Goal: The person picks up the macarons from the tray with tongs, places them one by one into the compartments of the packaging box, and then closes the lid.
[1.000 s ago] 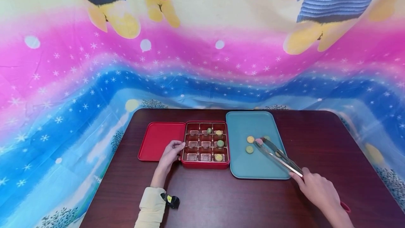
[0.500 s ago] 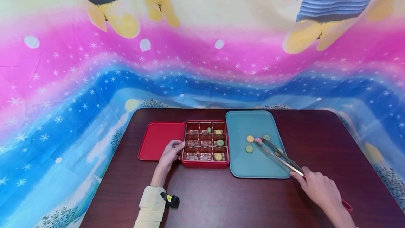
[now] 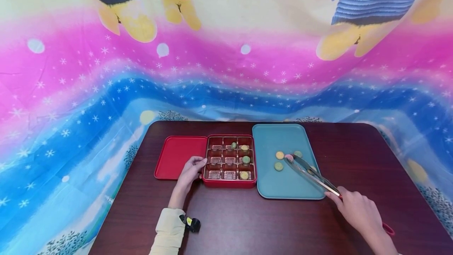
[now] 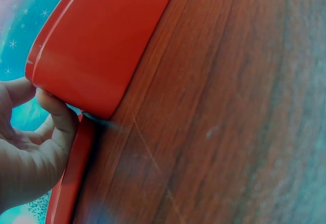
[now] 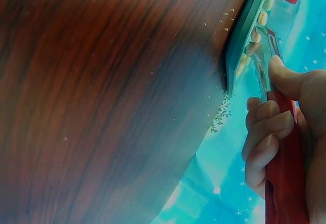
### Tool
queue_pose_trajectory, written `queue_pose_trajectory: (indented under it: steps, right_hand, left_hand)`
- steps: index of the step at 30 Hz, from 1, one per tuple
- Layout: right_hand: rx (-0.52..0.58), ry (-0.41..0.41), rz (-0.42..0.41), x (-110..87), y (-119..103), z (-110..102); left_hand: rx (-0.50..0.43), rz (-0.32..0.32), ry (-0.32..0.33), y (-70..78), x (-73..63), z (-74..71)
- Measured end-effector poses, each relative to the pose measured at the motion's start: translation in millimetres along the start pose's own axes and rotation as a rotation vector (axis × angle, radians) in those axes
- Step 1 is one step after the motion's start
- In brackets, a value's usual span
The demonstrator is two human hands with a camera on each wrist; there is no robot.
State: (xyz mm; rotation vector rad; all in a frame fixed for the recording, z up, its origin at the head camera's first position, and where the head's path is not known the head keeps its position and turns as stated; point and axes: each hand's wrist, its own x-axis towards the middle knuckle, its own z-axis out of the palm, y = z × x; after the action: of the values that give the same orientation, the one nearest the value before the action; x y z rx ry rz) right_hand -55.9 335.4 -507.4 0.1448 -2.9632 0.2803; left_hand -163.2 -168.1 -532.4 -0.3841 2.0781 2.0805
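Note:
In the head view my right hand [image 3: 357, 209] grips red-handled metal tongs [image 3: 318, 178]. Their tips reach over the teal tray [image 3: 283, 188] and sit on either side of a pink macaron-like sweet [image 3: 288, 157]. A yellow sweet [image 3: 280, 155] and green sweets [image 3: 278, 167] lie around it; the tongs partly cover another yellow one. My left hand [image 3: 190, 173] holds the left wall of a red box [image 3: 230, 184], thumb and finger at its rim in the left wrist view. A clear divided insert [image 3: 215, 175] fills the box, with green and yellow sweets in several compartments, mostly the right column.
A flat red lid [image 3: 178, 158] lies left of the box, partly behind my left hand. The teal tray stands against the box's right side. Beyond the dark wooden table [image 3: 226, 223] hangs a patterned cloth [image 3: 226, 70].
The tongs' tips close slightly around the pink sweet as my right hand shifts a little to the right. My left hand and the box stay where they were.

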Motion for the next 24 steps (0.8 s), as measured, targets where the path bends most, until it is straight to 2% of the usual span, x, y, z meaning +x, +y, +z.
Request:
queue_pose_trajectory:
  steps: [9,17,24]
  right_hand:
    - [0.013,0.081,-0.019,-0.7,-1,0]
    - [0.018,0.073,-0.015,4.7,-7,-3]
    - [0.03,0.131,-0.057,11.9,-18,-5]
  left_hand:
    - [0.005,-0.005,-0.001,0.7,-0.5,0.0]
    - [0.027,0.006,-0.001,3.2,-3.0,-1.0]
    - [0.058,0.004,-0.016,4.1,-0.4,-2.9]
